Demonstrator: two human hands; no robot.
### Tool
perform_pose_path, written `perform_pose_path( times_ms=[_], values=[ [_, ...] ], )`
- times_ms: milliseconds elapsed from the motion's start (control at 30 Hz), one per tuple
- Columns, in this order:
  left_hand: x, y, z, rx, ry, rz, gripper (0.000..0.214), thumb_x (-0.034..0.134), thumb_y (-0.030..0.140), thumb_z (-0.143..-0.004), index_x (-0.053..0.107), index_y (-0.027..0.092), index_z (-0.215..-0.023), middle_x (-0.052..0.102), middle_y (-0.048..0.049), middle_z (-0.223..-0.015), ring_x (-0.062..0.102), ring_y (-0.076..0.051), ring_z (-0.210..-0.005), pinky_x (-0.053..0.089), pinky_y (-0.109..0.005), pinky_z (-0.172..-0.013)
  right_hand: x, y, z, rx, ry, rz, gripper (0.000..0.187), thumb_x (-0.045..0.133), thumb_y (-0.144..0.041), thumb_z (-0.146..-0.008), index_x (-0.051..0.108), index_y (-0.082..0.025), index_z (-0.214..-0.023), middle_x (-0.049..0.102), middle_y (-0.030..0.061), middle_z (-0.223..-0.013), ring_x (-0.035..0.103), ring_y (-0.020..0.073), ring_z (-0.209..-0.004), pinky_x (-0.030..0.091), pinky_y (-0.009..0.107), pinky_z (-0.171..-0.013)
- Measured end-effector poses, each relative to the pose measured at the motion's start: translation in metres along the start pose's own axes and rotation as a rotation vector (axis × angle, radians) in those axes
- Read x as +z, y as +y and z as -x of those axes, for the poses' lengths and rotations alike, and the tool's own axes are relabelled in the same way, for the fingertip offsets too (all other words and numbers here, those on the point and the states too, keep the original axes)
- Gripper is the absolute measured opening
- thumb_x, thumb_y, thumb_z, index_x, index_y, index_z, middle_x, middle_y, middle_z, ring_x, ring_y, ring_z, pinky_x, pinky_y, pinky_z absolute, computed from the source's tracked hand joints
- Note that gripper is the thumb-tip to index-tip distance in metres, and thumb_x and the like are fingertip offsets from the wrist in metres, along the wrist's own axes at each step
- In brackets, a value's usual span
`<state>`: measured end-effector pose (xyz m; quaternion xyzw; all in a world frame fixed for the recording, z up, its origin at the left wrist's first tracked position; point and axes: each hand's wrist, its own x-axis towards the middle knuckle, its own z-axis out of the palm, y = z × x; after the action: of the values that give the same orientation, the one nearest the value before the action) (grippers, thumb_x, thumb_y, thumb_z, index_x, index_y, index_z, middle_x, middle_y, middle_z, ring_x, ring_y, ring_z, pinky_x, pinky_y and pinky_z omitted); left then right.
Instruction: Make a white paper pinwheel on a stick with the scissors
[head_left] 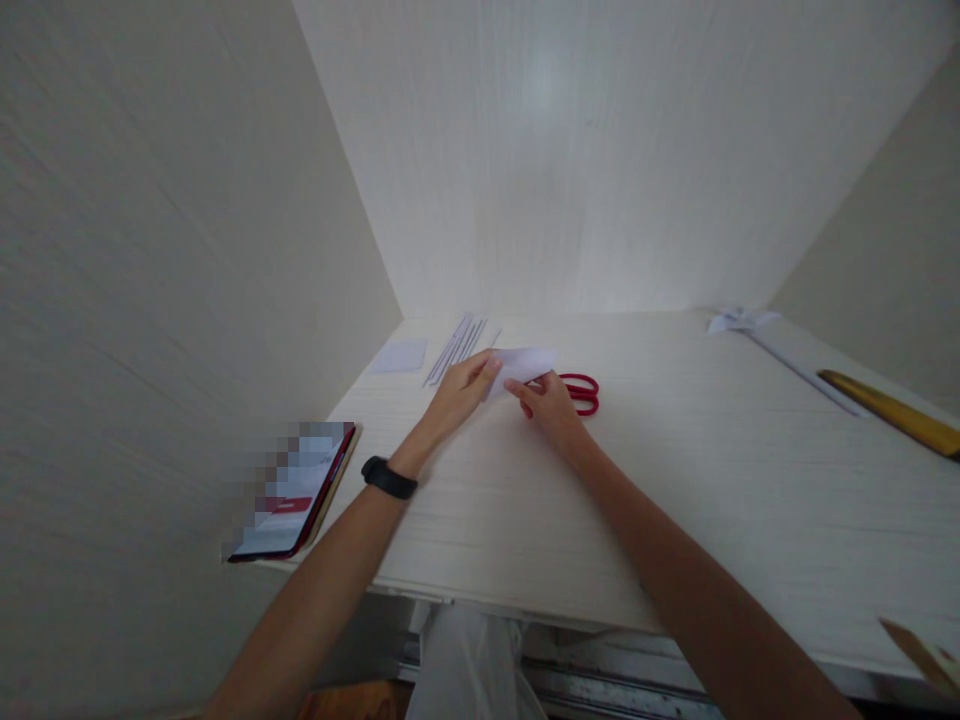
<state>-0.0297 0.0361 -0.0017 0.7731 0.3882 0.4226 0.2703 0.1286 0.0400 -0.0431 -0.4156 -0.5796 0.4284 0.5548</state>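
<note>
A small white piece of paper (521,364) is held up between my two hands above the white tabletop. My left hand (463,385) pinches its left edge, with a black band on that wrist. On the lower right side, my right hand (551,402) grips the same paper between thumb and fingers. Red-handled scissors (585,394) lie just beyond my right hand, their blades hidden behind it. Behind my left hand rest several thin white paper strips (457,350), and left of them a flat square of paper (400,356).
A phone or tablet (296,495), partly blurred out, stands at the left edge. At the right lie a white paper stick with a folded top (799,370) and a yellow-gold long object (889,412). White panels enclose the table (712,450) on three sides.
</note>
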Motion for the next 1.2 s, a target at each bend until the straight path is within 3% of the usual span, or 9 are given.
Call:
perform_pose_path(
  times_ms=[167, 267, 400, 667, 933, 1067, 1200],
  values=[
    [0.004, 0.003, 0.001, 0.023, -0.025, 0.077, 0.044, 0.049, 0.052, -0.089, 0.066, 0.019, -0.113, 0.068, -0.0078, -0.109, 0.060, -0.021, -0.099, 0.045, -0.030, -0.083, 0.000, -0.006, 0.003, 0.039, 0.022, -0.007, 0.044, 0.072, -0.052, -0.063, 0.056, -0.017, -0.083, 0.054, -0.0020, -0.060, 0.051, 0.0128, -0.058, 0.039, 0.025, -0.051],
    [0.006, 0.001, 0.000, 0.017, 0.023, 0.083, 0.039, 0.060, 0.050, -0.082, 0.068, 0.020, -0.105, 0.065, -0.0097, -0.110, 0.058, -0.023, -0.104, 0.048, -0.029, -0.079, 0.000, -0.009, 0.003, 0.045, 0.018, -0.036, 0.045, 0.074, -0.053, -0.061, 0.056, -0.017, -0.081, 0.052, -0.0024, -0.059, 0.051, 0.0124, -0.057, 0.038, 0.024, -0.050],
    [0.008, -0.002, -0.001, -0.013, 0.060, 0.037, 0.031, 0.065, 0.047, -0.079, 0.070, 0.019, -0.092, 0.065, -0.0090, -0.100, 0.059, -0.021, -0.095, 0.048, -0.027, -0.070, -0.001, -0.008, 0.002, 0.057, 0.036, -0.049, 0.047, 0.076, -0.052, -0.057, 0.054, -0.018, -0.081, 0.052, -0.0028, -0.059, 0.051, 0.0123, -0.056, 0.037, 0.023, -0.047],
    [0.010, -0.003, -0.002, -0.086, 0.021, 0.185, 0.030, 0.068, 0.041, -0.077, 0.069, 0.017, -0.095, 0.070, -0.0079, -0.098, 0.062, -0.021, -0.092, 0.047, -0.030, -0.078, -0.003, -0.002, 0.002, 0.069, 0.048, -0.013, 0.045, 0.076, -0.045, -0.061, 0.053, -0.017, -0.087, 0.059, 0.0010, -0.070, 0.055, 0.0138, -0.062, 0.040, 0.024, -0.049],
    [0.009, -0.009, -0.006, -0.208, 0.172, 0.439, 0.031, 0.077, 0.039, -0.062, 0.060, 0.016, -0.074, 0.067, -0.0017, -0.074, 0.061, -0.015, -0.072, 0.047, -0.028, -0.069, -0.001, -0.002, -0.001, 0.015, 0.031, -0.023, 0.050, 0.078, -0.046, -0.055, 0.052, -0.019, -0.088, 0.060, 0.0015, -0.078, 0.053, 0.0132, -0.064, 0.044, 0.027, -0.056],
    [0.009, -0.010, -0.007, -0.241, 0.190, 0.455, 0.031, 0.079, 0.039, -0.059, 0.061, 0.017, -0.070, 0.066, -0.0007, -0.069, 0.059, -0.015, -0.067, 0.047, -0.028, -0.066, -0.003, -0.001, -0.002, -0.029, -0.005, -0.042, 0.042, 0.072, -0.048, -0.062, 0.057, -0.018, -0.087, 0.063, 0.0036, -0.082, 0.056, 0.0149, -0.071, 0.047, 0.029, -0.065],
    [0.009, -0.007, -0.004, -0.235, 0.163, 0.408, 0.025, 0.077, 0.039, -0.064, 0.066, 0.017, -0.070, 0.066, -0.0009, -0.069, 0.058, -0.015, -0.068, 0.046, -0.028, -0.067, -0.005, -0.002, -0.001, -0.030, 0.022, 0.020, 0.034, 0.070, -0.048, -0.063, 0.056, -0.019, -0.076, 0.060, 0.0007, -0.065, 0.053, 0.0143, -0.061, 0.044, 0.028, -0.058]
  ],
)
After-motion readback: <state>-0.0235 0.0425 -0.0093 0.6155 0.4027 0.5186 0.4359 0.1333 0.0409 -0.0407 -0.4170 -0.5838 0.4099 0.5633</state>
